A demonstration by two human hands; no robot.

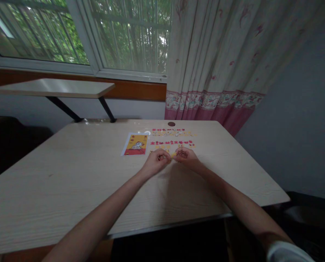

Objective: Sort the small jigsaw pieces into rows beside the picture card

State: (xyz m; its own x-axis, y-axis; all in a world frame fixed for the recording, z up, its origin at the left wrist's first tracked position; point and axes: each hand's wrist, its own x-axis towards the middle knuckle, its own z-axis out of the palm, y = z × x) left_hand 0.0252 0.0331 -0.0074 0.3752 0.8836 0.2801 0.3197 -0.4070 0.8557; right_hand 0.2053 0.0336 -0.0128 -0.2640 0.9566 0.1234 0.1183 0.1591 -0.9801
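Observation:
My left hand (pixel 159 160) and my right hand (pixel 186 157) meet above the table, fingertips pinched from both sides on a small yellow jigsaw piece (pixel 173 155). Just beyond them, rows of small jigsaw pieces lie spread out. A row of red pieces (pixel 171 142) is nearer me, and another red row (pixel 168 130) is farther back. Between these runs a row of pale and yellow pieces (pixel 173 134). More yellow pieces (pixel 162 147) sit close to my fingers, some partly hidden by my hands. Left of the rows lies a picture sheet (pixel 135 144) showing a white bird on yellow and red.
The light wooden table (pixel 77 182) carries a raised shelf (pixel 53 87) on black legs at the back left. A round dark hole (pixel 171 124) is near its far edge. Behind are a window (pixel 129 36) and a floral curtain (pixel 211 54), with a wall (pixel 293 120) at right.

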